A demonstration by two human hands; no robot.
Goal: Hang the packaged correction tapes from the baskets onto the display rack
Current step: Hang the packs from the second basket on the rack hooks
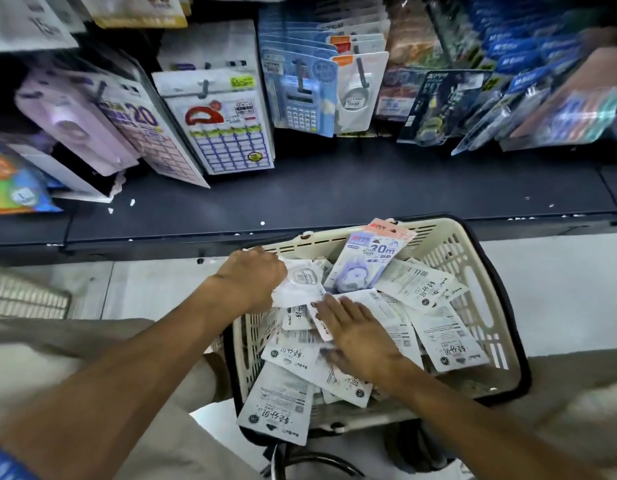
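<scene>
The cream slotted plastic basket [473, 271] with a black rim sits low in front of the person, heaped with white card-backed packets of correction tape [435, 327], most lying face down and overlapping. One packet with a purple figure and "30m" printed on it [362, 261] leans upright against the far wall of the basket. The left hand [251, 282] curls around a small bunch of white packets [300, 285] at the basket's far left corner. The right hand [355, 334] lies flat with fingers spread across the pile, touching packets without pinching any. Above, the dark display rack [334, 188] carries hanging stationery on its pegs, calculators [300, 98] among them. Judging by the pile, the task is early: the basket looks nearly full and most packets are left to hang. A second pale basket [23, 296] shows at the left edge.
</scene>
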